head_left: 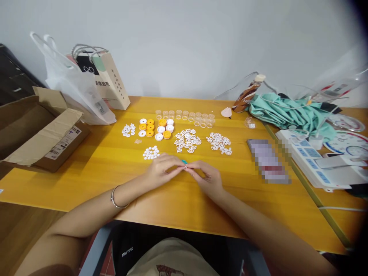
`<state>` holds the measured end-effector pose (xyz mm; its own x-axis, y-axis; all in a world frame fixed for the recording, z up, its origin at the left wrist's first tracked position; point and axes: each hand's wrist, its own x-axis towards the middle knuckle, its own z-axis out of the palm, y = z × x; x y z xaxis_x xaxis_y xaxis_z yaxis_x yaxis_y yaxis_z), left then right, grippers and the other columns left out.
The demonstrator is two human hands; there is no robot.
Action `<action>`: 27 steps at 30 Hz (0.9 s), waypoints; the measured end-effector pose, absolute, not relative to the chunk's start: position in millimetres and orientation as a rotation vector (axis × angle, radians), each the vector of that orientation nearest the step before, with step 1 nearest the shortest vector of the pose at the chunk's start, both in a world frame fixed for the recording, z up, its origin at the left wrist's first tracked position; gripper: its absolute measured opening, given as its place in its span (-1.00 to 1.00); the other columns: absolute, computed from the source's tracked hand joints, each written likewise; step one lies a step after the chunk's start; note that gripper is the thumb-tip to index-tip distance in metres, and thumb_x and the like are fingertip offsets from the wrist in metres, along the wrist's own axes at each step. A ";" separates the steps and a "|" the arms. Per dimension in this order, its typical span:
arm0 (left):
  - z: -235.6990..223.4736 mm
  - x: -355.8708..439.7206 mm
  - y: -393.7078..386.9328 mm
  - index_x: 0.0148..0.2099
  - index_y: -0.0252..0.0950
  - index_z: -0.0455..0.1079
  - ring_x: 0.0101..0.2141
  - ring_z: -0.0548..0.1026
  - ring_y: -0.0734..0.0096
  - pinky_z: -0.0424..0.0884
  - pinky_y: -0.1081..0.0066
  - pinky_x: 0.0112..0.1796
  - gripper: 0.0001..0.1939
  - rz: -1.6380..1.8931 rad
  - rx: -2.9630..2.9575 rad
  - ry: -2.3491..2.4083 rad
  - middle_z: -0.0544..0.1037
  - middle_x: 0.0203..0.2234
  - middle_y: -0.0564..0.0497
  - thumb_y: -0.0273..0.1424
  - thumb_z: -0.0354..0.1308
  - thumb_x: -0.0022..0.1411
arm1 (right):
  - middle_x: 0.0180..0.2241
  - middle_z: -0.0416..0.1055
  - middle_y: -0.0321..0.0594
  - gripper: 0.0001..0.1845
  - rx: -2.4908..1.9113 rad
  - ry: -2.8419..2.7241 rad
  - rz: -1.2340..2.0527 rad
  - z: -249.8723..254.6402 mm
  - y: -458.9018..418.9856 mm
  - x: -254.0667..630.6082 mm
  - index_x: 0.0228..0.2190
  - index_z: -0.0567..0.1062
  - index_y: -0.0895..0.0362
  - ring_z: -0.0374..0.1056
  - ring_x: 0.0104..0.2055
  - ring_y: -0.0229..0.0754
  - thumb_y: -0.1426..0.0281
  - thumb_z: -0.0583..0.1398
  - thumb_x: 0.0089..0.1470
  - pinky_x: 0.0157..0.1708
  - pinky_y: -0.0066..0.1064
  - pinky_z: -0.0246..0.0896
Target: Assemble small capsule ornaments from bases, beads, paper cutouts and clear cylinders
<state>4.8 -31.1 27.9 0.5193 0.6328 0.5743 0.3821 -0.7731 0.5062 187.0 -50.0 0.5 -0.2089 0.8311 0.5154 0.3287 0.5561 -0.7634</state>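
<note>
My left hand (pixel 165 168) and my right hand (pixel 207 177) meet fingertip to fingertip above the table. Both are closed in a pinch on a small whitish piece (pixel 185 167), mostly hidden by the fingers. Just behind the fingertips shows a small teal round piece (pixel 184 162); whether it is held or lies on the table I cannot tell. Beyond the hands lie a pile of white openwork plastic pieces (pixel 187 141) and a second such pile (pixel 219 143). Small white round pieces (pixel 151 152) are scattered near my left hand.
Farther back are yellow and white round caps (pixel 150 127), clear little cups (pixel 191 117), white pieces (pixel 128 130) and tiny rings (pixel 138 141). A cardboard box (pixel 66 142) and bags stand left. A phone (pixel 266 161), power strip (pixel 310 159), bottle (pixel 247 94) and teal umbrella (pixel 287 113) lie right.
</note>
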 end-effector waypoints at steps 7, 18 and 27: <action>17.4 1.3 -17.8 -0.14 -0.30 0.34 -0.25 0.44 0.35 0.36 0.31 -0.20 -0.72 0.915 2.376 0.984 0.50 -0.28 -0.06 -0.25 0.14 0.16 | -0.39 0.51 -0.28 -0.89 -1.007 -1.825 0.541 -4.1 -32.4 203.1 -0.36 0.49 0.03 0.43 -0.36 -0.21 0.41 0.15 0.06 -0.30 -0.36 0.37; 1.5 9.5 -7.1 -0.15 -0.27 0.32 -0.26 0.36 0.30 0.27 0.31 -0.22 -0.71 0.598 2.414 1.081 0.42 -0.28 -0.03 -0.21 0.14 0.14 | -0.39 0.45 -0.19 -0.86 -0.865 -2.173 0.337 -20.7 -16.6 212.1 -0.37 0.45 0.07 0.37 -0.33 -0.19 0.49 0.09 0.08 -0.32 -0.33 0.32; -5.4 6.5 -2.6 -0.11 -0.24 0.33 -0.24 0.36 0.32 0.25 0.32 -0.20 -0.70 0.604 2.353 1.032 0.43 -0.26 0.00 -0.25 0.18 0.11 | -0.37 0.47 -0.18 -0.85 -0.773 -2.364 0.041 -21.3 -14.1 216.2 -0.30 0.45 0.11 0.34 -0.35 -0.19 0.50 0.11 0.09 -0.34 -0.33 0.26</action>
